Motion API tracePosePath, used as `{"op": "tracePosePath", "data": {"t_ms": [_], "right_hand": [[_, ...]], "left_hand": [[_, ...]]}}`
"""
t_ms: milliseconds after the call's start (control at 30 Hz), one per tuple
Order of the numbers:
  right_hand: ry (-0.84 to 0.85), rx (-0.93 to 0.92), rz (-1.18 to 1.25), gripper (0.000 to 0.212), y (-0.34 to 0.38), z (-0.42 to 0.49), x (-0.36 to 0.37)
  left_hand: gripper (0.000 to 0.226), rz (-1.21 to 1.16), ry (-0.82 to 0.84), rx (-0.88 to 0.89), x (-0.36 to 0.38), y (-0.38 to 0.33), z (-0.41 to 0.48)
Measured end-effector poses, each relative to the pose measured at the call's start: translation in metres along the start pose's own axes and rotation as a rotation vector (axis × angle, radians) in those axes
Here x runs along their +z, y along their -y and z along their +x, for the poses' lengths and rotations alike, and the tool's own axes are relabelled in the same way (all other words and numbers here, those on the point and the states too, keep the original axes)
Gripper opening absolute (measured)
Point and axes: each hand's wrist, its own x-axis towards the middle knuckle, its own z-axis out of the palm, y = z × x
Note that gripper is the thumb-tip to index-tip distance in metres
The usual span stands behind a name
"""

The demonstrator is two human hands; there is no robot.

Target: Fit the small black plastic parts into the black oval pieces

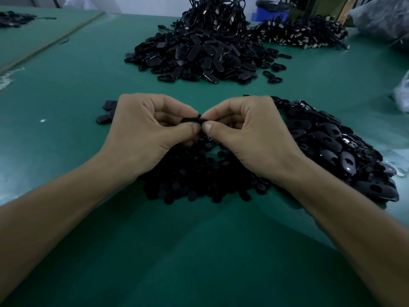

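Both hands meet above small-parts heap [199, 180] on green desk [199, 251]: left hand [146, 131] and right hand [250, 134] pinch one black oval piece [192, 120] together, fingers curled.

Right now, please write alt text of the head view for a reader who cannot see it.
The left hand and right hand pinch one black piece together above a green table. Below them lies a heap of small parts, with oval pieces heaped at the right and a bigger heap farther back.
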Motion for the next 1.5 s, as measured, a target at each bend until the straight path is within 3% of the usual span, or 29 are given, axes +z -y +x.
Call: {"op": "tracePosePath", "data": {"t_ms": [133,233,333,433,667,900,1000,1200,1367,1500], "right_hand": [[-0.024,0.029,-0.131,0.022,-0.001,0.002,-0.010],[-0.081,0.111,-0.486,0.037,-0.010,0.006,-0.027],[-0.015,0.219,-0.805,0.035,-0.021,0.007,-0.038],[0.026,0.284,-0.869,0.030,-0.019,0.004,-0.037],[-0.041,0.247,-0.682,0.016,-0.017,0.005,-0.039],[-0.206,0.154,-0.494,0.026,-0.020,0.005,-0.039],[-0.252,0.099,-0.386,0.019,-0.019,0.004,-0.036],[-0.167,-0.013,-0.056,0.015,-0.009,0.001,-0.022],[-0.042,-0.142,0.205,0.014,-0.004,0.000,-0.012],[-0.024,-0.164,0.250,0.018,-0.006,0.000,-0.006]], "left_hand": [[0.021,0.087,-0.075,0.043,-0.003,0.006,0.004],[0.025,0.158,-0.216,0.046,-0.016,0.014,0.014],[0.028,0.248,-0.263,0.050,-0.028,0.022,0.021],[0.025,0.302,-0.312,0.034,-0.037,0.030,0.026],[0.024,0.534,-0.309,0.029,-0.043,0.035,0.028],[0.029,0.681,-0.303,-0.007,-0.041,0.029,0.024],[0.005,0.671,-0.275,0.017,-0.034,0.022,0.021],[0.014,0.524,-0.170,0.148,-0.010,-0.002,0.008],[0.018,0.164,0.020,-0.074,0.004,-0.015,0.004],[0.016,-0.126,0.103,-0.198,0.008,-0.015,0.001]]}}
